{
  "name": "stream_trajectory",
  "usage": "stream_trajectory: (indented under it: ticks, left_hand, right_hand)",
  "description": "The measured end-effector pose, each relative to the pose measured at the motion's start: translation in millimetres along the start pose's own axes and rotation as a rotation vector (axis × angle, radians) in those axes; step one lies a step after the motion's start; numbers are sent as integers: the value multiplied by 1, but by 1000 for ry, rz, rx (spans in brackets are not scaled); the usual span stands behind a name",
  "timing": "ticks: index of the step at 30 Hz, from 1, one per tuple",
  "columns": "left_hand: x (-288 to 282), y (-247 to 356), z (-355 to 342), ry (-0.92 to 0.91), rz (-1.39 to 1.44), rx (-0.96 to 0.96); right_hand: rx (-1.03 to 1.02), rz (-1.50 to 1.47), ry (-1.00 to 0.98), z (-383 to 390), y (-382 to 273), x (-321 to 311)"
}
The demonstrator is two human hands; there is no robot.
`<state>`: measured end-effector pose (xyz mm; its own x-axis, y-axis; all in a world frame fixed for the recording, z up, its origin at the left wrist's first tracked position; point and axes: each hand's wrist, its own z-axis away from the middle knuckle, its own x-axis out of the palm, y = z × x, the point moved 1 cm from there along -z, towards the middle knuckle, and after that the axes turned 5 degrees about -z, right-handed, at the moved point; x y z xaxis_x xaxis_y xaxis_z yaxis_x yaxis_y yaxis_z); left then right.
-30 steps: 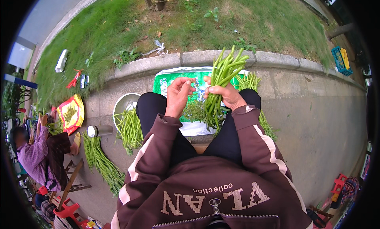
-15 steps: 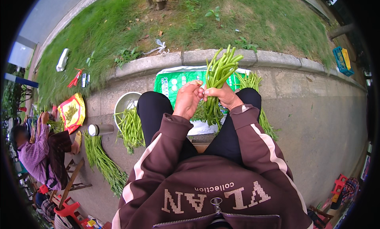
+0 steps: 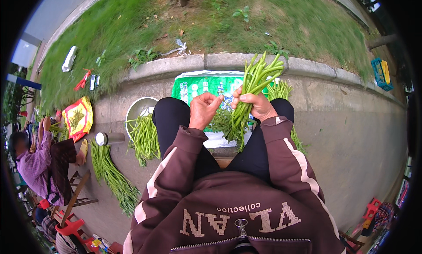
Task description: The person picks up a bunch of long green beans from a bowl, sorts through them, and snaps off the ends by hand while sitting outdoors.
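Observation:
My right hand [image 3: 257, 105] grips an upright bunch of long green vegetable stems [image 3: 259, 74] over my lap. Just left of it, my left hand [image 3: 205, 109] has its thumb and fingertips pinched together, with something tiny or hidden between them, a short gap from the bunch. Beneath both lies a green-and-white plastic sheet [image 3: 187, 82] bearing loose leafy scraps [image 3: 220, 122]. A metal basin [image 3: 136, 109] of cut stems stands beside my left knee; more long stems [image 3: 107, 166] lie on the pavement to its lower left, and others beyond my right knee [image 3: 279, 91].
A steel flask [image 3: 112, 139] and a yellow-red bag [image 3: 79, 102] sit leftward. A seated person [image 3: 37, 166] on a wooden chair [image 3: 77, 188] handles greens; red stools [image 3: 68, 227] are behind. A stone kerb [image 3: 312, 65] edges the grass; a blue crate [image 3: 380, 76] is far right.
My left hand came to the bunch half a second ago and has since pulled back leftward, fingers pinched. My right hand, still gripping the stems, has moved slightly right.

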<state>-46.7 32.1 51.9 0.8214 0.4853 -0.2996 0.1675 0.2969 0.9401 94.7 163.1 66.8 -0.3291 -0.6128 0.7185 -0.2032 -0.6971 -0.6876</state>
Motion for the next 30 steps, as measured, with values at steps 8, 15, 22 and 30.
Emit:
stream_trajectory:
  ticks: [8, 15, 22, 30]
  left_hand:
    - [14, 15, 7, -299, 489, 119]
    - [19, 1, 4, -213, 366, 115]
    - [13, -21, -3, 84, 462, -210]
    - [4, -22, 1, 63, 133, 2]
  right_hand:
    - [38, 74, -35, -1, -2, 11]
    - [59, 136, -48, -2, -1, 14]
    - [1, 37, -10, -2, 4, -1]
    - [-97, -49, 56, -5, 1, -4]
